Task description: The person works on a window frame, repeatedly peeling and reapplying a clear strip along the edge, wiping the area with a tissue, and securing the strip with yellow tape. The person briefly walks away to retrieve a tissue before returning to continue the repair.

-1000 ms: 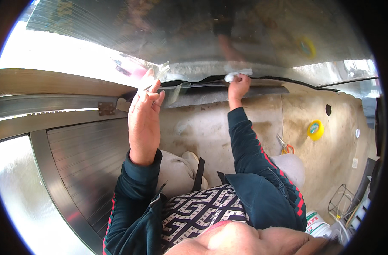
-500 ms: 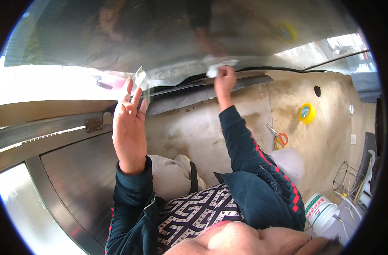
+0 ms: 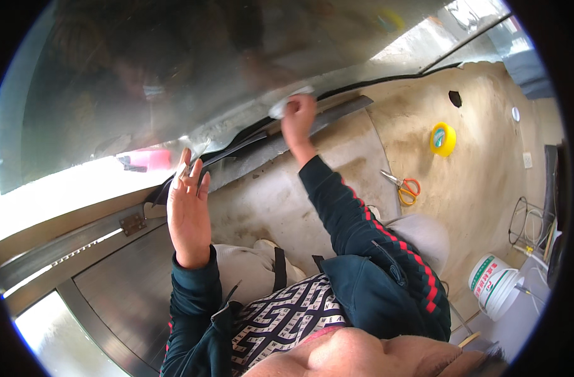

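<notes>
A big shiny metal sheet (image 3: 193, 69) fills the top of the view. Its lower edge is bent and wavy, and it shows dim reflections.

The left hand (image 3: 187, 210) is raised with the palm open and the fingers (image 3: 185, 164) held straight up. The fingertips touch the bottom edge of the sheet. It is not gripping anything — the hand is flat and spread.

The right hand (image 3: 298, 118) is further along the same edge. Its fingers are curled shut around a small white cloth (image 3: 279, 108), and the cloth is pressed on the sheet's edge. Just under that edge runs a dark strip (image 3: 268, 143), going from near the left hand past the right hand.

Both arms wear dark sleeves; the right sleeve (image 3: 362, 226) has a red stripe.

On the sandy floor (image 3: 475, 182), well apart from the hands, lie orange scissors (image 3: 402, 186) and a yellow roll of tape (image 3: 442, 139). A white bucket (image 3: 496, 285) stands lower down on the right — near a wire rack (image 3: 527, 226). On the left, a metal frame (image 3: 60, 251) with a small hinge (image 3: 133, 223) runs across.
</notes>
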Available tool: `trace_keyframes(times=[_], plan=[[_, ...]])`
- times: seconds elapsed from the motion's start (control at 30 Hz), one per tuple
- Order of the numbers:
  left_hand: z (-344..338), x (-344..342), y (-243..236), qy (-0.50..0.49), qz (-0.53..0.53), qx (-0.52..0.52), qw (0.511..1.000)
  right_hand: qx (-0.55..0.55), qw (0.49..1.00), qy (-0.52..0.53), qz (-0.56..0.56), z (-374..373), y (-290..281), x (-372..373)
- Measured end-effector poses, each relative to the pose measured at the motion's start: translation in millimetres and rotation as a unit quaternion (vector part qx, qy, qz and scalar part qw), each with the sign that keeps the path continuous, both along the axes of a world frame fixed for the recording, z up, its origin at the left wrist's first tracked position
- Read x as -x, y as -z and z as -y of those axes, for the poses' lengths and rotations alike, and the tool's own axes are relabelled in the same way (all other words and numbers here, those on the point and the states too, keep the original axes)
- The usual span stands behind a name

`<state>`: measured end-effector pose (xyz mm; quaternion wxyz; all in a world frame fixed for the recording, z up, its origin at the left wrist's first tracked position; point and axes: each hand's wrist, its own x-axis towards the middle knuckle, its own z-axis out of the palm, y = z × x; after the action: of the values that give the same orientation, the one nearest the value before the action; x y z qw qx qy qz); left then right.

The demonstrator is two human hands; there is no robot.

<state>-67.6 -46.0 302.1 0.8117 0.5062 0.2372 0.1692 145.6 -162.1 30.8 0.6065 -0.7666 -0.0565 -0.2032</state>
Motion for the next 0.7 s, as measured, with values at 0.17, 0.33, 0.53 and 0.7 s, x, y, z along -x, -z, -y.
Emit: trace_keyframes(times=[0.17, 0.33, 0.53, 0.7], plan=[[5.8, 4.5, 2.0, 0.021, -0.036, -0.023, 0.999, -0.084, 0.962, 0.238, -0.109, 98.8, 14.4, -107.6], [23.3, -7.0, 6.5, 0.041, -0.050, -0.010, 0.998, -0.052, 0.988, 0.090, -0.117, 23.0, 15.0, -25.5], [30.8, -18.6, 12.8, 0.038, -0.046, -0.006, 0.998, -0.021, 0.984, 0.165, -0.070, 56.2, 29.2, -56.5], [22.7, -7.0, 9.9, 0.020, -0.066, -0.029, 0.997, -0.250, 0.929, 0.246, -0.119, 160.2, 30.1, -152.9]])
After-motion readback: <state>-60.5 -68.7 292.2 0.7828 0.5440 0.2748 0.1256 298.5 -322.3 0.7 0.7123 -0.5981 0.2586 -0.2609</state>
